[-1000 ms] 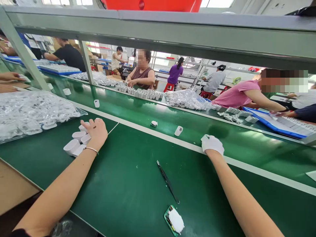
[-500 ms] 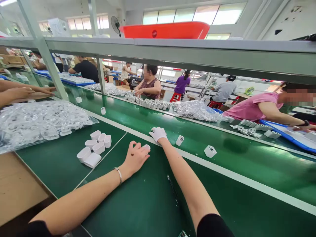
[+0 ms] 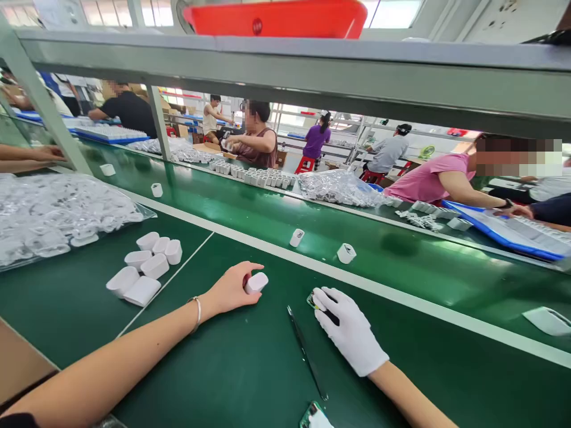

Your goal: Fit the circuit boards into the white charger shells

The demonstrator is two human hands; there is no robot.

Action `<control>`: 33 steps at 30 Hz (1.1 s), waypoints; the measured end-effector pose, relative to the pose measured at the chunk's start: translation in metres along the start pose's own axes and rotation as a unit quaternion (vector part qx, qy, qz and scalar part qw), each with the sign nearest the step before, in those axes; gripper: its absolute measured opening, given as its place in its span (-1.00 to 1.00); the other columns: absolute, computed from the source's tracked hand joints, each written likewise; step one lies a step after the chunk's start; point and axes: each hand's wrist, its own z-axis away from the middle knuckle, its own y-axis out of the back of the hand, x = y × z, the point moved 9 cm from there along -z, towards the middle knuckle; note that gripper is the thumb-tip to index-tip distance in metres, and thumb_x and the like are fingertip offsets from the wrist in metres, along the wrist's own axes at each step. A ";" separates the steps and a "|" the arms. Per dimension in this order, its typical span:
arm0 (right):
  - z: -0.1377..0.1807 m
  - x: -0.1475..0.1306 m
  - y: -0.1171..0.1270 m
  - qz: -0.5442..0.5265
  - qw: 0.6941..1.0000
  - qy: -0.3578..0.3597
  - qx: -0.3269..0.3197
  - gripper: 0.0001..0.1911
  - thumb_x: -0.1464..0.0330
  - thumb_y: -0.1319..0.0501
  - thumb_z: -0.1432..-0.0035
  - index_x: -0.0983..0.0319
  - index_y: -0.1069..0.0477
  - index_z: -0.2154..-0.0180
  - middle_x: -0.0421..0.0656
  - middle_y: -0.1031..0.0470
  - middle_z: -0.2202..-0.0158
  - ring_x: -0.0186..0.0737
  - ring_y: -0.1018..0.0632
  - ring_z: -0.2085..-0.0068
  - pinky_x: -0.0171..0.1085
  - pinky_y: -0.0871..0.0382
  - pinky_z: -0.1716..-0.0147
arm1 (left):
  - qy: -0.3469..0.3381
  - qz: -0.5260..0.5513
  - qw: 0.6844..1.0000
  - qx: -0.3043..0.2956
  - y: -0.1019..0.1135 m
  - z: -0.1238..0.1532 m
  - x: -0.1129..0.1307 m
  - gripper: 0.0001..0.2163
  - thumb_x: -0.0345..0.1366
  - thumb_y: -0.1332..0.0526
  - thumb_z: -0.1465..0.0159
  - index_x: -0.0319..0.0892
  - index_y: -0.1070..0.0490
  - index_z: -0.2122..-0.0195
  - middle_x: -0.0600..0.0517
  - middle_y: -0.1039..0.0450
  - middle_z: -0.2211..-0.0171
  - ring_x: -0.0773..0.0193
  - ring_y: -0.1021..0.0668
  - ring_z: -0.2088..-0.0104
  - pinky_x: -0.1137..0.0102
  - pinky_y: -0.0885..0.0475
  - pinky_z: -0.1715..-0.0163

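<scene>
My left hand (image 3: pixel 232 288), bare with a bracelet at the wrist, curves round a white plastic housing (image 3: pixel 257 283) low over the green worktop, its index finger stretched out above. In a white glove, my right hand (image 3: pixel 345 324) pinches a small green circuit board (image 3: pixel 311 299) that its fingers partly cover. Between the hands lie black tweezers (image 3: pixel 306 351). At the bottom edge another circuit board (image 3: pixel 313 414) with a white part is cut off by the frame. A group of white housings (image 3: pixel 155 266) stands left of my left hand.
A clear bag of white parts (image 3: pixel 66 214) lies at the left. Past a white strip (image 3: pixel 276 252), several housings (image 3: pixel 347 253) sit on the green belt (image 3: pixel 401 244). A shelf beam (image 3: pixel 285 74) crosses overhead with a red bin (image 3: pixel 276 18). Several people work opposite.
My right hand has come back from the white strip toward me and now has a circuit board. My left hand's fingers have spread, showing more of the housing. The view has shifted.
</scene>
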 end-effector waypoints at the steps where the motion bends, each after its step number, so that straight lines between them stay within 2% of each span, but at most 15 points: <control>1: 0.008 0.006 0.000 0.008 1.000 -0.014 -0.002 -0.65 0.29 -0.14 -0.05 0.10 -0.42 0.08 -0.06 -0.47 0.07 0.04 -0.43 -0.01 0.03 -0.36 0.08 | -0.002 -0.006 1.000 -0.003 -0.002 0.003 0.005 -0.48 -0.28 -0.27 -0.03 -0.16 -0.29 -0.06 -0.01 -0.37 0.22 0.21 -0.49 0.30 0.30 -0.43 0.24; 4: 0.014 0.015 0.002 -0.006 0.998 -0.057 0.020 -0.59 0.28 -0.15 -0.03 0.13 -0.38 0.03 -0.08 -0.52 0.16 0.02 -0.46 0.03 0.02 -0.37 0.10 | -0.036 0.021 0.998 -0.042 -0.011 0.013 0.019 -0.30 -0.31 -0.29 0.01 -0.09 -0.12 -0.19 -0.06 -0.26 0.02 0.28 -0.46 0.29 0.35 -0.42 0.25; 6: 0.012 0.022 0.005 -0.028 0.993 -0.108 0.042 -0.61 0.27 -0.18 0.01 0.17 -0.41 0.08 -0.07 -0.53 0.20 0.00 -0.50 0.08 0.02 -0.38 0.11 | -0.048 0.065 0.992 -0.100 -0.021 0.018 0.022 -0.25 -0.30 -0.29 0.01 -0.06 -0.03 -0.22 -0.05 -0.27 0.00 0.36 -0.42 0.38 0.40 -0.41 0.34; 9: 0.014 0.031 0.007 -0.123 0.974 -0.178 0.064 -0.61 0.28 -0.23 0.09 0.22 -0.41 0.15 -0.07 -0.54 0.25 -0.07 -0.55 0.22 -0.02 -0.43 0.16 | -0.029 0.087 0.983 -0.156 -0.031 0.020 0.020 -0.40 -0.22 -0.29 -0.04 -0.14 -0.21 -0.13 0.06 -0.39 0.31 0.39 -0.35 0.49 0.44 -0.33 0.46; 11: 0.019 0.030 0.003 -0.234 0.950 -0.196 0.065 -0.60 0.31 -0.25 0.12 0.23 -0.38 0.15 -0.09 -0.55 0.30 -0.14 -0.56 0.31 -0.07 -0.48 0.23 | -0.027 0.077 0.984 -0.155 -0.030 0.019 0.021 -0.53 -0.19 -0.29 -0.05 -0.16 -0.33 0.00 0.11 -0.34 0.44 0.36 -0.36 0.47 0.45 -0.31 0.47; 15: 0.029 0.001 -0.002 -0.411 0.897 -0.152 0.055 -0.58 0.41 -0.27 0.16 0.20 -0.41 0.14 -0.08 -0.50 0.16 -0.17 -0.57 0.25 -0.12 -0.50 0.23 | -0.071 0.040 0.985 -0.150 -0.029 0.022 0.038 -0.74 -0.25 -0.29 -0.02 -0.17 -0.42 0.24 0.08 -0.31 0.38 0.32 -0.40 0.41 0.45 -0.33 0.43; 18: 0.036 -0.028 0.001 -0.468 0.875 -0.116 0.048 -0.61 0.46 -0.27 0.14 0.16 -0.47 0.16 -0.07 -0.43 0.08 -0.19 -0.55 0.25 -0.16 -0.51 0.26 | -0.107 0.017 0.987 -0.120 -0.026 0.025 0.051 -0.86 -0.41 -0.22 0.00 -0.18 -0.34 0.38 0.06 -0.27 0.35 0.31 -0.40 0.36 0.44 -0.36 0.37; 21: 0.044 -0.050 0.006 -0.503 0.857 -0.104 0.047 -0.55 0.52 -0.26 0.14 0.11 -0.46 0.13 -0.09 -0.45 0.14 -0.26 -0.54 0.36 -0.23 -0.52 0.41 | -0.139 0.049 0.986 -0.076 -0.024 0.031 0.063 -0.77 -0.52 -0.16 0.04 -0.16 -0.22 0.36 -0.01 -0.30 0.19 0.24 -0.43 0.19 0.38 -0.38 0.19; 23: 0.050 -0.060 0.011 -0.492 0.864 -0.089 0.061 -0.52 0.56 -0.27 0.17 0.10 -0.47 0.15 -0.11 -0.45 0.17 -0.29 -0.52 0.40 -0.26 -0.51 0.45 | -0.128 0.087 0.984 -0.087 -0.030 0.036 0.066 -0.72 -0.52 -0.15 0.00 -0.14 -0.19 0.26 -0.02 -0.32 0.15 0.25 -0.45 0.17 0.37 -0.39 0.18; 26: 0.059 -0.071 0.017 -0.444 0.890 -0.054 0.085 -0.57 0.56 -0.29 0.18 0.09 -0.50 0.20 -0.13 -0.45 0.19 -0.31 -0.51 0.43 -0.28 -0.52 0.47 | -0.102 0.094 0.980 -0.145 -0.046 0.049 0.071 -0.63 -0.46 -0.15 -0.07 -0.11 -0.15 0.09 0.01 -0.37 0.18 0.27 -0.49 0.26 0.38 -0.43 0.25; 30: 0.068 -0.071 0.011 -0.410 0.906 -0.038 0.097 -0.62 0.52 -0.32 0.16 0.08 -0.48 0.23 -0.14 -0.45 0.17 -0.32 -0.53 0.46 -0.29 -0.53 0.50 | -0.134 0.071 0.972 -0.181 -0.050 0.062 0.081 -0.33 -0.50 -0.18 -0.03 -0.08 0.05 -0.17 -0.09 -0.22 -0.04 0.18 -0.41 0.03 0.31 -0.36 0.02; 33: 0.068 -0.072 0.011 -0.375 0.920 -0.019 0.107 -0.67 0.47 -0.31 0.12 0.07 -0.47 0.23 -0.14 -0.47 0.15 -0.31 -0.54 0.45 -0.27 -0.54 0.47 | -0.136 0.062 0.967 -0.206 -0.051 0.063 0.079 -0.34 -0.50 -0.16 -0.07 -0.04 0.05 -0.18 -0.09 -0.16 -0.07 0.17 -0.38 -0.01 0.30 -0.36 0.00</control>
